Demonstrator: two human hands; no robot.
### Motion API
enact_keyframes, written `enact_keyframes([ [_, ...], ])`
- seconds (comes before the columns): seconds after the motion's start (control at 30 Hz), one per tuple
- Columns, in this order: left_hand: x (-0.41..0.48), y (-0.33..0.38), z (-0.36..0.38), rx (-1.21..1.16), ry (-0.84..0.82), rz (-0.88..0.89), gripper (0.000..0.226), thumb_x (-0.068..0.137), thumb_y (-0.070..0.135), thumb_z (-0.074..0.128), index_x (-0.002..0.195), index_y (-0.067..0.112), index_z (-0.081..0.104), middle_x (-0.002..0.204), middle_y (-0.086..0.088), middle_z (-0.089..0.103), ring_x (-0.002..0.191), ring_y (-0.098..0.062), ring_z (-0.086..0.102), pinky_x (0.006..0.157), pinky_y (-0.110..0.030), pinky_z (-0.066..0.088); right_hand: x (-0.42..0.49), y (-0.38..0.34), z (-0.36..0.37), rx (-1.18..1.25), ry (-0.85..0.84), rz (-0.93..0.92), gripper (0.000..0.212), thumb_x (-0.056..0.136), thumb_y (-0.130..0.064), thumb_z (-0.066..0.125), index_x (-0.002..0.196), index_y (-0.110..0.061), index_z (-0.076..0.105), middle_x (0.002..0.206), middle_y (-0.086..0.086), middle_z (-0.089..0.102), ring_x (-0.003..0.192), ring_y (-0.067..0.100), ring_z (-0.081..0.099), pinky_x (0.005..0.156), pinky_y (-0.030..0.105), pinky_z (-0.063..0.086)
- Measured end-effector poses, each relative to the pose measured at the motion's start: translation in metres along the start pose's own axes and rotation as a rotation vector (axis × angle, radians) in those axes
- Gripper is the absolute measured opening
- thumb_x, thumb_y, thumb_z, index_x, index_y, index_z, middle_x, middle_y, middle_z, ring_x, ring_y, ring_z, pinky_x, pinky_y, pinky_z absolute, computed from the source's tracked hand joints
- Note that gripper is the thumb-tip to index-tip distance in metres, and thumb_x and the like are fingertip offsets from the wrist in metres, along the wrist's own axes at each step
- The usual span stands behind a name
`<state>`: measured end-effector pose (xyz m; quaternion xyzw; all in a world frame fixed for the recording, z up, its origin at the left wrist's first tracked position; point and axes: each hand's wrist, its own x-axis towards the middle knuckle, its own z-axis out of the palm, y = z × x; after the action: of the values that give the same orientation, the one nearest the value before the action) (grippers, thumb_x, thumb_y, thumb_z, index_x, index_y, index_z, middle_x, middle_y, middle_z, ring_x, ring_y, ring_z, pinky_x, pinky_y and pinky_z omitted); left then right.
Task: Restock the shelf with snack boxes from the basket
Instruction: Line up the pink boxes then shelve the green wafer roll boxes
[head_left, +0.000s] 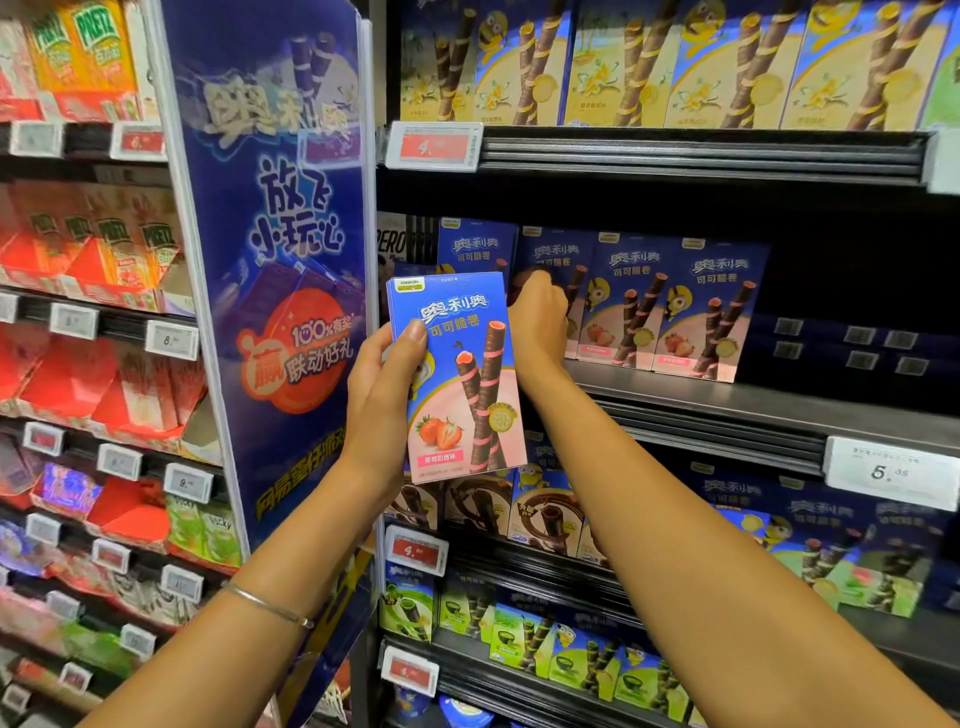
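Observation:
My left hand (387, 384) grips a blue-and-pink strawberry wafer-roll box (457, 384) upright in front of the middle shelf (727, 400), thumb across its front. My right hand (537, 317) reaches onto that shelf, fingers curled round the edge of a matching box (558, 260) standing in the row. More of these boxes (670, 306) stand side by side to its right. The basket is out of view.
Right of the row the middle shelf holds dark flat boxes (852, 343) lying low. Vanilla boxes (675, 67) fill the shelf above, chocolate and green ones (545, 514) the shelves below. A blue promotional divider (280, 260) stands to the left, with Pretz shelves (93, 249) beyond it.

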<state>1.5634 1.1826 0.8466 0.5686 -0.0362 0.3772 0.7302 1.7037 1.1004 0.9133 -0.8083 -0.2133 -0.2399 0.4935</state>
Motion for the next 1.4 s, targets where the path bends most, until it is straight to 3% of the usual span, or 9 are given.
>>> enact_keyframes([
  [0.2, -0.003, 0.007, 0.008, -0.041, 0.028, -0.018, 0.065, 0.09, 0.051, 0.068, 0.128, 0.0, 0.059, 0.11, -0.014, 0.079, 0.091, -0.027, 0.077, 0.084, -0.044, 0.06, -0.023, -0.004, -0.032, 0.414, 0.09, 0.071, 0.036, 0.094, -0.034, 0.071, 0.107, -0.002, 0.063, 0.104, 0.007, 0.068, 0.092, 0.017, 0.064, 0.074, 0.032, 0.051],
  [0.3, -0.009, 0.012, 0.017, -0.091, 0.004, -0.033, 0.083, 0.085, 0.055, 0.069, 0.138, -0.008, 0.054, 0.128, -0.03, 0.071, 0.111, -0.052, 0.069, 0.101, -0.065, 0.051, -0.059, 0.0, -0.064, 0.68, -0.176, 0.109, 0.042, 0.093, -0.049, 0.066, 0.103, -0.008, 0.067, 0.098, 0.005, 0.074, 0.09, 0.016, 0.073, 0.073, 0.034, 0.059],
  [0.37, -0.01, 0.013, 0.024, -0.11, -0.005, -0.04, 0.077, 0.093, 0.048, 0.063, 0.143, -0.01, 0.051, 0.134, -0.034, 0.066, 0.125, -0.063, 0.059, 0.111, -0.074, 0.043, -0.082, 0.004, -0.077, 0.636, -0.35, 0.046, 0.043, 0.085, -0.048, 0.075, 0.106, -0.013, 0.066, 0.101, 0.001, 0.075, 0.09, 0.011, 0.074, 0.068, 0.026, 0.061],
  [0.47, -0.011, 0.017, 0.033, -0.129, -0.01, -0.081, 0.077, 0.094, 0.047, 0.06, 0.145, -0.01, 0.05, 0.139, -0.035, 0.063, 0.129, -0.063, 0.056, 0.112, -0.078, 0.039, -0.098, 0.007, -0.085, 0.499, -0.331, -0.046, 0.041, 0.081, -0.033, 0.085, 0.112, -0.015, 0.066, 0.106, -0.007, 0.075, 0.091, 0.004, 0.073, 0.072, 0.02, 0.058],
  [0.67, -0.014, 0.014, 0.047, 0.044, 0.087, -0.096, 0.073, 0.102, 0.072, 0.033, 0.132, 0.015, 0.067, 0.121, -0.01, 0.08, 0.109, -0.036, 0.077, 0.1, -0.066, 0.057, -0.096, 0.012, -0.096, 0.548, -0.22, -0.05, 0.028, 0.086, -0.019, 0.081, 0.111, -0.011, 0.07, 0.101, -0.001, 0.077, 0.089, 0.009, 0.074, 0.072, 0.023, 0.059],
  [0.83, -0.005, 0.005, 0.041, 0.172, 0.165, -0.048, 0.035, 0.109, 0.045, 0.054, 0.123, 0.015, 0.064, 0.118, -0.011, 0.079, 0.105, -0.038, 0.077, 0.093, -0.062, 0.061, -0.078, 0.022, -0.109, 0.715, -0.084, 0.091, 0.023, 0.088, -0.017, 0.077, 0.11, -0.013, 0.071, 0.103, 0.01, 0.076, 0.094, 0.026, 0.076, 0.079, 0.041, 0.062],
  [0.93, 0.0, 0.002, 0.032, 0.209, 0.22, -0.016, 0.026, 0.11, 0.043, 0.054, 0.102, 0.02, 0.064, 0.089, 0.005, 0.078, 0.079, -0.019, 0.077, 0.072, -0.041, 0.063, -0.056, 0.032, -0.117, 0.719, 0.064, 0.073, 0.028, 0.087, -0.014, 0.078, 0.114, -0.008, 0.071, 0.104, 0.014, 0.076, 0.091, 0.023, 0.075, 0.076, 0.036, 0.06],
  [1.1, -0.002, 0.006, 0.029, 0.174, 0.253, -0.052, 0.04, 0.109, 0.047, 0.054, 0.12, 0.011, 0.067, 0.116, -0.016, 0.079, 0.106, -0.04, 0.076, 0.095, -0.065, 0.059, -0.015, 0.044, -0.101, 0.44, 0.189, 0.1, 0.036, 0.083, -0.029, 0.082, 0.108, -0.009, 0.066, 0.098, 0.008, 0.076, 0.09, 0.028, 0.074, 0.08, 0.05, 0.06],
  [1.4, -0.003, 0.009, 0.028, 0.178, 0.261, -0.067, 0.042, 0.109, 0.049, 0.055, 0.125, 0.011, 0.065, 0.116, -0.012, 0.08, 0.104, -0.037, 0.078, 0.095, -0.066, 0.059, 0.004, 0.047, -0.066, -0.101, 0.171, 0.068, 0.048, 0.086, -0.047, 0.076, 0.104, -0.012, 0.048, 0.113, 0.012, 0.059, 0.101, 0.036, 0.058, 0.07, 0.039, 0.04],
])
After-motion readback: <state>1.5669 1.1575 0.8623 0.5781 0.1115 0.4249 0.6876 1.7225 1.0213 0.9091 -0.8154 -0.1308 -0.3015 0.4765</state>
